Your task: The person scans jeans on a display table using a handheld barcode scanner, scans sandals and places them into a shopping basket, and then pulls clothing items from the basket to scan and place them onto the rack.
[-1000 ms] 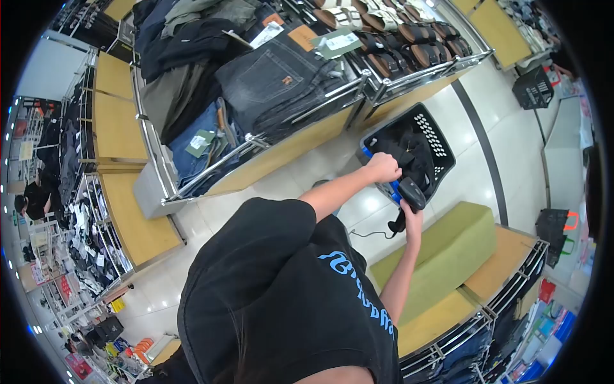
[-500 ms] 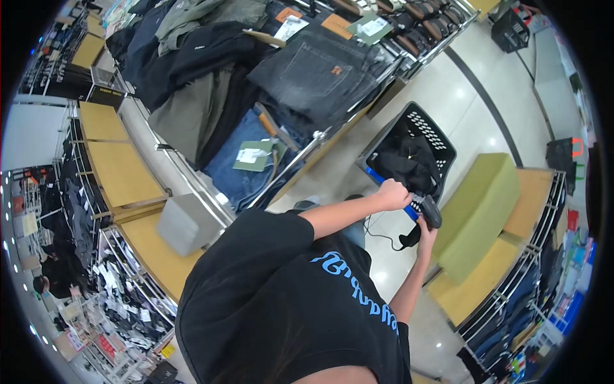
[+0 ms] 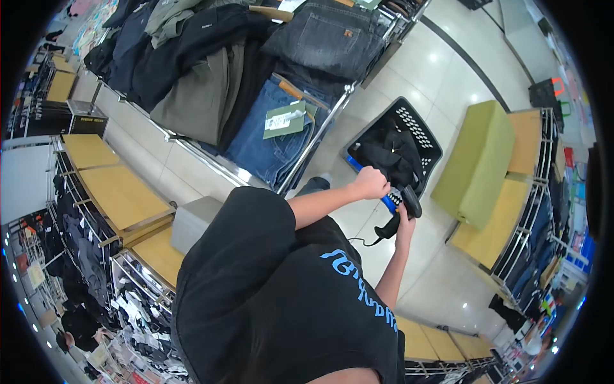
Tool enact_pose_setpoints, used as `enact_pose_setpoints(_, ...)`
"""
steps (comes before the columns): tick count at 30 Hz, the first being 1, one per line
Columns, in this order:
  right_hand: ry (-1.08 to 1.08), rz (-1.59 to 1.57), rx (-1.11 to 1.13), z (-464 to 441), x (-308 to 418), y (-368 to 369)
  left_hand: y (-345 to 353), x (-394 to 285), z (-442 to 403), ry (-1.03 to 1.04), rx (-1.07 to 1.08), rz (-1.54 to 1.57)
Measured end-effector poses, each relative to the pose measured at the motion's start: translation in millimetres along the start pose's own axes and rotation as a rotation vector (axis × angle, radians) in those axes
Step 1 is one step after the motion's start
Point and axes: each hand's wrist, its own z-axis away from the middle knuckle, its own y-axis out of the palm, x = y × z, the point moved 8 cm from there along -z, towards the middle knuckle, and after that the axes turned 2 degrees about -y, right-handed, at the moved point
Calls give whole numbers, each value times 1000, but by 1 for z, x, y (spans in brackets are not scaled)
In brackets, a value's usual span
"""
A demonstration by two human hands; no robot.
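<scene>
My left hand (image 3: 372,184) is closed in a fist at the blue bar (image 3: 354,164) along the near side of a black shopping basket (image 3: 430,136). The fingers hide the part of the bar beneath them. Dark folded clothing (image 3: 387,150) fills the basket. Just to the right, my right hand (image 3: 404,223) is wrapped round a black corded handheld scanner (image 3: 412,202), close to the basket's near corner. A thin black cord (image 3: 362,242) runs from its lower end toward my body.
A display table with a metal rail (image 3: 297,168) holds folded jeans (image 3: 259,144) and dark trousers (image 3: 192,105) ahead on the left. A green padded bench (image 3: 480,160) is at the right. A grey block seat (image 3: 194,221) and wooden shelves (image 3: 121,192) stand at the left.
My view has turned and shifted. Basket, both hands and scanner now appear further left and slightly higher in the picture. Both hands keep their closed shape.
</scene>
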Motion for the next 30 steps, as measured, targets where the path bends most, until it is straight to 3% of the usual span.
enact_pose_setpoints(4,90,39,68,29,-27,2,-8,-10,40,33,-104,-52)
enact_pose_setpoints(7,51,89,5,55,-32,4,-4,-7,71,1,-88,-50)
enact_pose_setpoints(11,172,186,-23,101,-62,-4,12,-11,131,45,-16,-32)
enact_pose_setpoints(14,135,251,3,144,-86,-6,36,-12,185,62,227,10)
enact_pose_setpoints(17,269,373,153,195,-110,1,66,-6,240,59,549,4)
enact_pose_setpoints(21,330,309,281,257,-119,37,62,5,298,137,788,-35)
enact_pose_setpoints(26,410,54,171,317,-109,95,14,30,323,296,890,3)
enact_pose_setpoints(30,424,-20,-157,366,-84,124,-17,32,336,432,886,121)
